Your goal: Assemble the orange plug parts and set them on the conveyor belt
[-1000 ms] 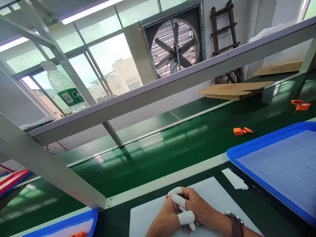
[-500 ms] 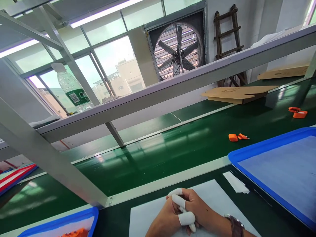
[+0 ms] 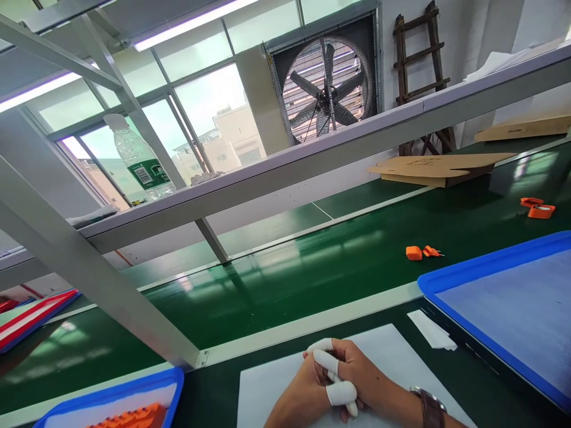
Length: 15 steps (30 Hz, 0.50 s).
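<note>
My left hand (image 3: 300,395) and my right hand (image 3: 362,373) are clasped together over a white sheet (image 3: 263,386) at the bottom centre. White covers wrap several fingertips. The fingers of both hands are closed and interlaced, and whatever may lie between them is hidden. A brown-strapped watch (image 3: 430,406) is on my right wrist. Beyond the hands, two orange pieces (image 3: 414,253) rest on the green surface, and an open orange case (image 3: 540,211) lies farther right.
A blue tray (image 3: 513,309) is at right, beside folded white paper (image 3: 430,330). Another blue tray (image 3: 176,392) at lower left holds orange parts (image 3: 138,417). A slanted metal post (image 3: 107,285) and shelf (image 3: 267,178) with a bottle (image 3: 145,163) stand in front. Flat cardboard (image 3: 437,166) lies behind.
The view has shifted slightly, showing more of the orange parts in the left tray. The two orange pieces sit slightly farther left in view. My hands stay clasped.
</note>
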Available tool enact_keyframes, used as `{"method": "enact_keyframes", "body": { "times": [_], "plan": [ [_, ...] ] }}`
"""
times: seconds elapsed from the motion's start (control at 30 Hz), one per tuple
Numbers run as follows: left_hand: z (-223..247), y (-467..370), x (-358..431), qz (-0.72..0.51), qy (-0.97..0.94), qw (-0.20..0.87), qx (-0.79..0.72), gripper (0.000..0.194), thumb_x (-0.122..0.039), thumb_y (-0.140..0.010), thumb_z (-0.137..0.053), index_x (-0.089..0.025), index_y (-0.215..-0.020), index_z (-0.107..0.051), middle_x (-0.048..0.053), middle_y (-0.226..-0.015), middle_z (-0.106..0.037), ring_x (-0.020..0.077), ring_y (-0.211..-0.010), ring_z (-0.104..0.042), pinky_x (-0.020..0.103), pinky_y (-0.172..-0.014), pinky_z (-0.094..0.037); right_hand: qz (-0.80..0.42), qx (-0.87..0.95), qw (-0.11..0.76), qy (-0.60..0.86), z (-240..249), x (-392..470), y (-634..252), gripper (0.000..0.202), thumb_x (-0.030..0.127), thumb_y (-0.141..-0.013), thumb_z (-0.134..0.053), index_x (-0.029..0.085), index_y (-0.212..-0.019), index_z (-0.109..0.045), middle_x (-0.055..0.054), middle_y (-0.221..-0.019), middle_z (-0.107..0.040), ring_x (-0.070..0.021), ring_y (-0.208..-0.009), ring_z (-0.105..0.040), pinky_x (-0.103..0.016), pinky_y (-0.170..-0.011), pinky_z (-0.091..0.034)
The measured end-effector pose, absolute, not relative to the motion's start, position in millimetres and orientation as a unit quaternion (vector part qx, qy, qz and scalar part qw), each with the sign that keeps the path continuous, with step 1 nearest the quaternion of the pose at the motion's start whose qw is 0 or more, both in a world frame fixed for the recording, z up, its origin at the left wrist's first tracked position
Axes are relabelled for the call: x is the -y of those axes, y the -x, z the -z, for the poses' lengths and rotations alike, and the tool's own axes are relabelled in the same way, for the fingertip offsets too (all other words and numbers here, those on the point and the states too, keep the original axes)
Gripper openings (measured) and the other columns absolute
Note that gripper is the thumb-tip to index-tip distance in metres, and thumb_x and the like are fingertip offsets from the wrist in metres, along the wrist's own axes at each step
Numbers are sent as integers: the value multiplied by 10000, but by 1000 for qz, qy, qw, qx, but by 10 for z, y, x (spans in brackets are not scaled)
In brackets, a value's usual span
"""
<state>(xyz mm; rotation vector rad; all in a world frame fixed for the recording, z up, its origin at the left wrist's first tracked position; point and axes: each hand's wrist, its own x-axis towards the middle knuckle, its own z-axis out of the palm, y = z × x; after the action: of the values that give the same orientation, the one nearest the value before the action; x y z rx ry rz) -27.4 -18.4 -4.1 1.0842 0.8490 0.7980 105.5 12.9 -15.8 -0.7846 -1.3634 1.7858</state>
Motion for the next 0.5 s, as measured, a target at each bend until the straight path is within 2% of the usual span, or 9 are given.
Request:
{"method": "enact_keyframes", "body": {
  "times": [0.17, 0.33, 0.5],
  "plan": [
    [50, 286, 189, -352, -491, 696, -387, 536, -297, -716, -837, -74, -1165, -647, 69, -711, -706, 114, -554, -609, 203, -518, -484, -697, 535, 368, 304, 117, -128, -1073, 405, 508, -801, -733, 148, -982, -776, -72, -827, -739, -248, -840, -705, -310, -732, -538],
    [60, 283, 190, -358, -494, 691, -387, 541, -302, -720, -830, -80, -1174, -639, 69, -708, -712, 113, -538, -605, 202, -503, -476, -699, 534, 365, 305, 166, -136, -1065, 424, 529, -806, -722, 150, -987, -772, -66, -804, -727, -232, -759, -697, -302, -651, -539],
    [31, 276, 194, -352, -499, 689, -390, 504, -318, -722, -827, -81, -1134, -659, 79, -734, -718, 110, -539, -604, 206, -508, -482, -695, 537, 366, 307, 233, -163, -1046, 402, 510, -823, -718, 150, -993, -773, -57, -781, -724, -217, -718, -689, -317, -677, -539]
  ]
}}
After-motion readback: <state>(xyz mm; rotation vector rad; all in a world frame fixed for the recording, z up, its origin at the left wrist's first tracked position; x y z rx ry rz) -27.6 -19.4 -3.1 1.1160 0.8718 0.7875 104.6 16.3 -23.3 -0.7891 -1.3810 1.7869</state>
